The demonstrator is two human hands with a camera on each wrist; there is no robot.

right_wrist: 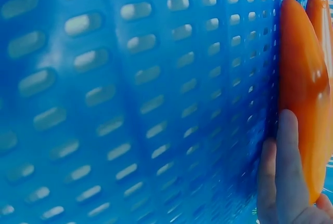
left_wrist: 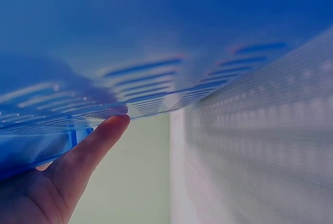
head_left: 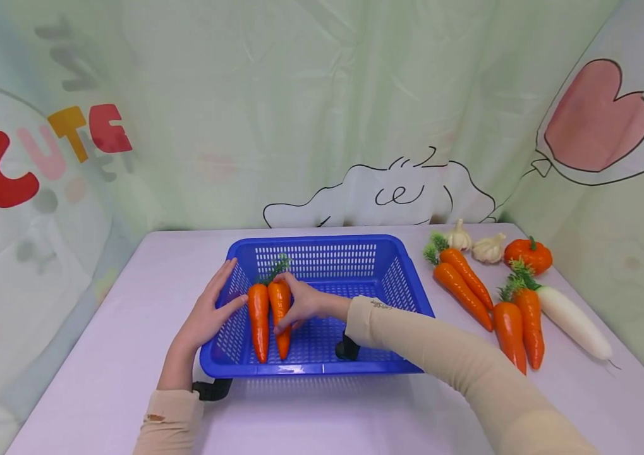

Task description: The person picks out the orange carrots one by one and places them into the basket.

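In the head view a blue plastic basket (head_left: 322, 369) stands on the table. Two carrots lie side by side in its left part: a left carrot (head_left: 258, 319) and a right carrot (head_left: 279, 300). My right hand (head_left: 304, 300) reaches in and holds the right carrot between thumb and fingers; the right wrist view shows fingers along this carrot (right_wrist: 302, 73). At the basket's left side, my left hand (head_left: 212, 309) holds the rim, its thumb over the inside and its fingers along the wall. A left-hand finger (left_wrist: 101, 138) touches the basket's slotted wall in the left wrist view.
Right of the basket lie a pair of carrots (head_left: 462, 294) and, nearer, another pair (head_left: 509, 325). Two garlic bulbs (head_left: 488, 248), an orange pumpkin (head_left: 528, 256) and a white radish (head_left: 574, 322) are beside them. A printed curtain (head_left: 310, 114) hangs behind the table.
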